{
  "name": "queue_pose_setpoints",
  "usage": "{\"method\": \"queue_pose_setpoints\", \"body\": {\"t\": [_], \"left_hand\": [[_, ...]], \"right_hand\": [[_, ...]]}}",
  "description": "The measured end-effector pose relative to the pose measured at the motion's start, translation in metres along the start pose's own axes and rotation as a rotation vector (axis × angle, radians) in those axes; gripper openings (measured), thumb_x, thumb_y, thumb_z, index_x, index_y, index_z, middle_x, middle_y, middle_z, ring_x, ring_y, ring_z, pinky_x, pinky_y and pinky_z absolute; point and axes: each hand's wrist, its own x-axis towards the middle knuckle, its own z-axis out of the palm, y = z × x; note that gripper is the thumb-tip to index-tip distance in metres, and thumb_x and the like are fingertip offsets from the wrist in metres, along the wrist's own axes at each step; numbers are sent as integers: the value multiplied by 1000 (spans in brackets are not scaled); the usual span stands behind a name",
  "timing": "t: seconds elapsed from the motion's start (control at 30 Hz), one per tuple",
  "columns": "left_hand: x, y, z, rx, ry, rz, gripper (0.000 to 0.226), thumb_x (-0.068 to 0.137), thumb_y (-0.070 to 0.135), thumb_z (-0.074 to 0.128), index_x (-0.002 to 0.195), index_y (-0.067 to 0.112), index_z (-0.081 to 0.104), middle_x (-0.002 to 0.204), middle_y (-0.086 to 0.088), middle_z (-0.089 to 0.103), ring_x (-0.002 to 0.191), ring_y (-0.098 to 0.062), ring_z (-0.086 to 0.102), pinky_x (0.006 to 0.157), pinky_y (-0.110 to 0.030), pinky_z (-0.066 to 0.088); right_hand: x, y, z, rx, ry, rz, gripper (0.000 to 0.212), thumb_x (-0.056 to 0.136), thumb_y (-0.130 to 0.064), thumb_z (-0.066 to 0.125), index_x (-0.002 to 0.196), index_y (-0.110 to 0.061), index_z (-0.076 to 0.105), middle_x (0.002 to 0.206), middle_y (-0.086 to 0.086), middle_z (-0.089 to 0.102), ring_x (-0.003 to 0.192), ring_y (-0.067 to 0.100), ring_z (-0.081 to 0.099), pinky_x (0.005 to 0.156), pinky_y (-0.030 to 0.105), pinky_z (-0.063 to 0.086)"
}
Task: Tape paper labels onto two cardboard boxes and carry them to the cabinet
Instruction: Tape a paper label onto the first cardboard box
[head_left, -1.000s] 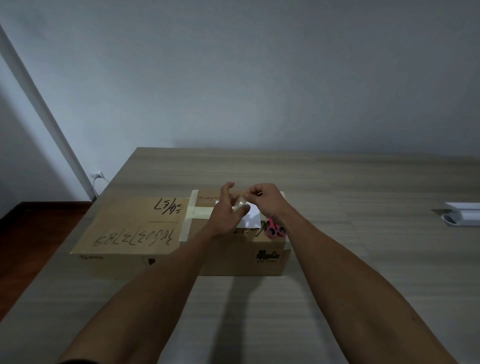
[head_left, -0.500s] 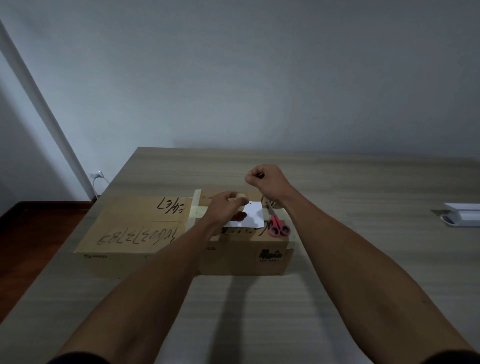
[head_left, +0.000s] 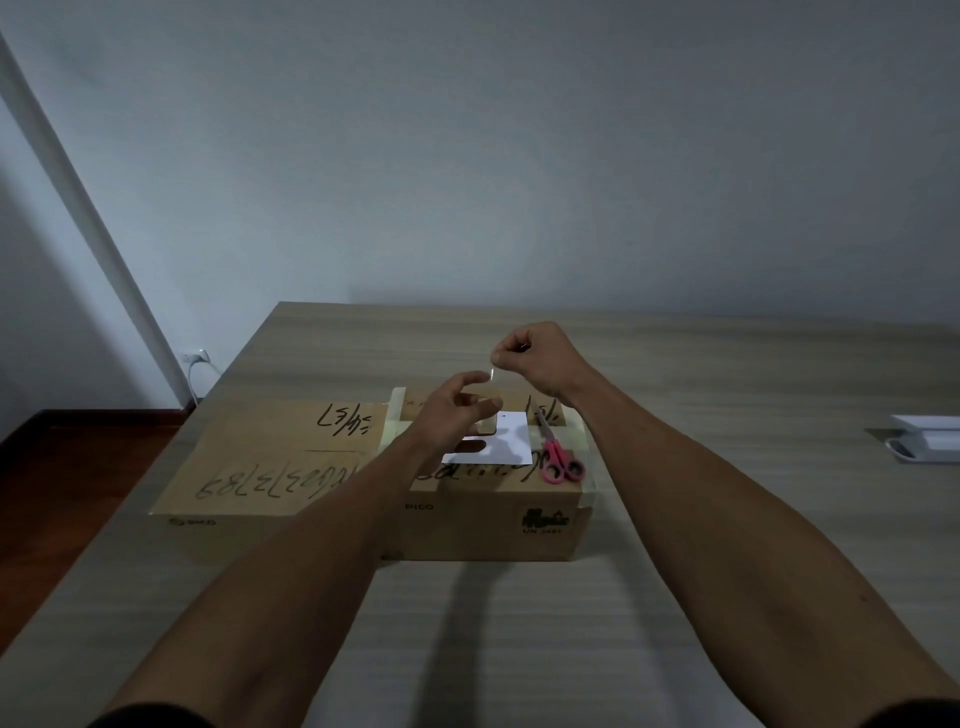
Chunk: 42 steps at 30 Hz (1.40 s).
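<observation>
Two boxes (head_left: 270, 467), "PICO" (head_left: 418, 506) print, marker scrawl (head_left: 345, 420)

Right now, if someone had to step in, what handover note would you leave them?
Left hand: holds the clear tape roll above the right cardboard box.
Right hand: pinches the tape end, raised above the box.
White paper label lies on that box, with no tape visible on it; pink-handled scissors lie beside it.
Left cardboard box has no label.
Left: cut tape, fix both labels, carry the boxes to the cabinet.
</observation>
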Motion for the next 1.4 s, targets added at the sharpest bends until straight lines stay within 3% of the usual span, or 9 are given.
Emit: {"method": "queue_pose_setpoints", "body": {"t": [0.4, 0.5, 0.6, 0.7, 0.8, 0.97, 1.1, 1.3, 1.4], "left_hand": [[0, 3, 4, 103, -118, 50, 56, 93, 32, 75, 136, 55, 46, 129, -7, 59, 108, -26, 70, 82, -36, 62], [2, 3, 3, 118, -129, 56, 53, 93, 30, 75, 133, 56, 49, 126, -8, 61, 108, -27, 70, 85, -40, 62], [-1, -1, 2, 131, -122, 59, 50, 95, 27, 73, 133, 51, 51, 120, -11, 63, 94, -23, 71, 80, -39, 63], [-6, -6, 3, 71, -78, 25, 49, 98, 24, 70, 136, 44, 49, 116, -11, 66, 89, -26, 72, 80, -45, 62], [-4, -10, 4, 26, -41, -28, 51, 96, 18, 69, 133, 48, 49, 121, -10, 62, 98, -41, 73, 80, -44, 62], [3, -14, 9, 30, -34, -19, 59, 93, 9, 68, 131, 50, 50, 115, -14, 62, 86, -29, 68, 83, -47, 61], [5, -12, 15, 57, -34, -32, 60, 94, 12, 70, 130, 55, 49, 120, -10, 62, 110, -31, 64, 90, -48, 61], [1, -7, 16, 28, -49, -46, 62, 93, 10, 68, 128, 58, 51, 116, -15, 63, 112, -31, 63, 80, -37, 63], [-1, -7, 13, 35, -56, -34, 62, 94, 11, 70, 128, 59, 51, 115, -15, 62, 106, -28, 63, 83, -38, 63]], "right_hand": [[0, 8, 0, -78, 19, 26, 10, 87, -9, 77, 92, -2, 80, 91, 8, 77, 89, 19, 72, 84, 38, 58], [3, 13, 3, -38, 68, 92, 29, 83, -15, 82, 111, -10, 77, 94, 4, 71, 89, 17, 68, 79, 29, 51], [8, 26, 1, -23, 206, 236, 39, 85, -13, 77, 123, -12, 67, 104, 10, 67, 97, 27, 67, 83, 35, 54], [-1, 48, -4, -258, 192, 362, 13, 87, -6, 64, 94, 5, 68, 93, 22, 70, 87, 37, 68, 78, 44, 57], [-22, 65, -3, -486, 46, 480, 27, 86, -8, 64, 63, -2, 51, 64, 12, 54, 60, 29, 55, 59, 35, 45], [-49, 76, -2, -584, -91, 597, 28, 79, -18, 76, 71, -9, 51, 78, 10, 57, 67, 26, 58, 61, 33, 47], [-63, 79, 2, -574, -80, 660, 40, 70, -18, 90, 74, -12, 51, 80, 8, 60, 79, 28, 64, 64, 32, 50], [-74, 81, 17, -607, 49, 698, 31, 75, -16, 79, 77, -12, 49, 86, 5, 59, 81, 27, 61, 68, 31, 50], [-69, 80, 17, -649, 81, 662, 26, 82, -22, 77, 94, -12, 56, 102, 10, 64, 96, 31, 65, 77, 34, 51]]}}
